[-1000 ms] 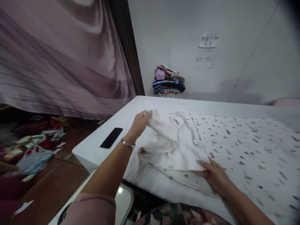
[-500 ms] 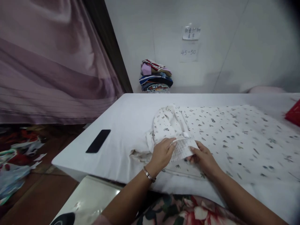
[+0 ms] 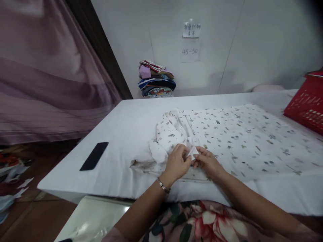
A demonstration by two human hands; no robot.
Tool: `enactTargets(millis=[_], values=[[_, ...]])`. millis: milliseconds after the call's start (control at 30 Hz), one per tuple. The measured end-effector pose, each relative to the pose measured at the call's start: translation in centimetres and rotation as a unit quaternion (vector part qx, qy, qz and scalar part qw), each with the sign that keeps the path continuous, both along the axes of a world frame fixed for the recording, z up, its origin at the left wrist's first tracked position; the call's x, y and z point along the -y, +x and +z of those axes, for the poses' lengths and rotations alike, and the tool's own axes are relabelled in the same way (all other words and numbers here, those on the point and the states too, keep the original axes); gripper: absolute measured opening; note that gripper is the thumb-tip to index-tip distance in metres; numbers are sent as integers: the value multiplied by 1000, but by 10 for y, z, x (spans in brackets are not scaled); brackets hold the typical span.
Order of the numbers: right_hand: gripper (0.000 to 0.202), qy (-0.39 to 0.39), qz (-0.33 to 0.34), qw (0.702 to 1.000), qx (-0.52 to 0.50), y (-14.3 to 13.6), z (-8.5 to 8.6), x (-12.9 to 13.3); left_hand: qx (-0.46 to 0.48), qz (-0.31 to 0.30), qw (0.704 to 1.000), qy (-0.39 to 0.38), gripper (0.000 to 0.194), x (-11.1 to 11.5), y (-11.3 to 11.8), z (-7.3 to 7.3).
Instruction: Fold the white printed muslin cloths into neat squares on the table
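Observation:
A white cloth item with a print of small leaves and insects (image 3: 242, 137) lies spread on the white-covered table, its left part bunched into soft folds. A white label (image 3: 192, 152) stands out from it, small between my hands. My right hand (image 3: 208, 162) pinches the label's right side between thumb and fingers. From the left, my left hand (image 3: 178, 162), with a bracelet on its wrist, has curled fingers and thumb at the label's other edge. The fingers partly hide the label, and no writing on it can be made out.
A dark phone-like slab (image 3: 94, 156) lies on the left of the table (image 3: 118, 124). Folded fabrics (image 3: 156, 79) are stacked by the back wall. At the right stands a red plastic basket (image 3: 309, 102). Mauve curtains (image 3: 50, 74) hang at the left.
The label, wide and flat with printed lines before, now shows as a smaller folded piece. My hands have come closer together. The view has swung right, bringing more of the red basket in.

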State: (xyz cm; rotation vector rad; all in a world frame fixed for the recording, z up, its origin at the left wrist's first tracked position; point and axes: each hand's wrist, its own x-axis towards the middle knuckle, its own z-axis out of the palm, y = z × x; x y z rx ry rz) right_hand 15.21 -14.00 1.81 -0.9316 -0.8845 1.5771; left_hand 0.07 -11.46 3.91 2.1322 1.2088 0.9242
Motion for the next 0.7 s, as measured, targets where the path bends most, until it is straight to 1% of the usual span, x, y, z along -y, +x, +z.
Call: enactTargets(millis=[67,100,167,233,300,400,467,567,633,700], values=[[30,2,13,1000,10,1,1,0,-1,11,999,-32,26,-6,2,1],[32,-1,15,1000,20,1,1,0,-1,11,999,-44,28,-9,3,2],[39,-12,8,999,37,2,0,0,0,8,999,-43,20,-13,5,3],[47,-21,-12,999,43,4,-2,-1,7,11,1000,-9,17,-13,5,4],[50,-26,-32,998,41,6,-3,-2,13,5,999,47,19,-9,4,5],[47,-22,-45,998,35,6,-2,-2,-11,-34,990,136,22,0,4,5],[43,-16,-44,998,30,5,0,-2,-42,-52,982,175,22,5,5,3],[43,-11,-35,999,33,5,3,0,-73,-53,976,199,22,9,7,-1],[51,-7,-27,999,34,5,6,1,-79,-42,976,201,22,9,9,-2],[63,-4,-17,999,31,6,8,3,-76,-30,977,195,21,8,9,-3]])
